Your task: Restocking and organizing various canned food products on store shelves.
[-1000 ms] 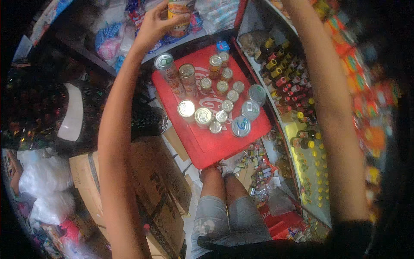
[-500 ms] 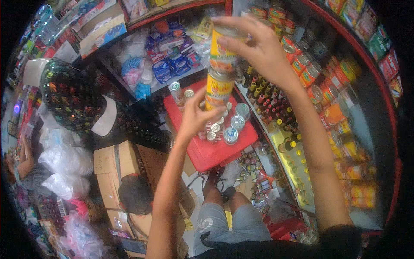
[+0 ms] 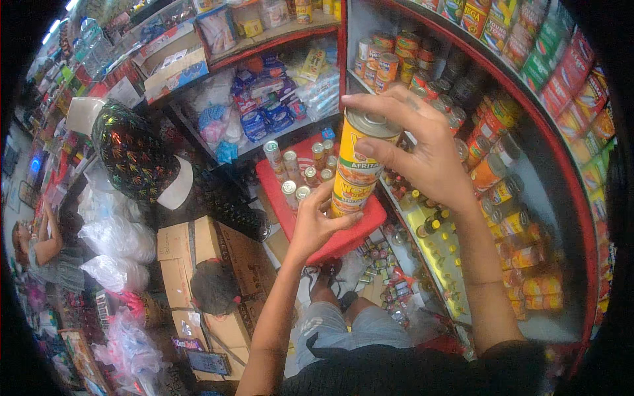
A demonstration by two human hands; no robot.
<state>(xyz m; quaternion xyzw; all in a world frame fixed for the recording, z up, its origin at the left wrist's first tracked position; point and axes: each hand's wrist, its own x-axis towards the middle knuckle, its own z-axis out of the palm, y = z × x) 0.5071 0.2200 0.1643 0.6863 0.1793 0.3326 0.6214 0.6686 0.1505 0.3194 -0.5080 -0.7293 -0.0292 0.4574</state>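
Two yellow-labelled tin cans (image 3: 357,165) are stacked one on the other in front of me. My right hand (image 3: 422,145) grips the upper can from the top and side. My left hand (image 3: 316,221) supports the lower can from beneath and the left. Below them lies a red tray (image 3: 343,241) with several more tins (image 3: 298,173) standing on it. Both forearms rise from the lower edge of the view.
Shelves on the right (image 3: 528,132) hold rows of cans and small bottles. Shelves at the back carry packets and bags (image 3: 264,105). Cardboard boxes (image 3: 198,257) and plastic bags (image 3: 112,231) sit on the floor to the left. A person (image 3: 46,251) sits at far left.
The stacked cans have come lower and closer to me, held by both hands. A second ago my left hand reached a can on a far shelf.
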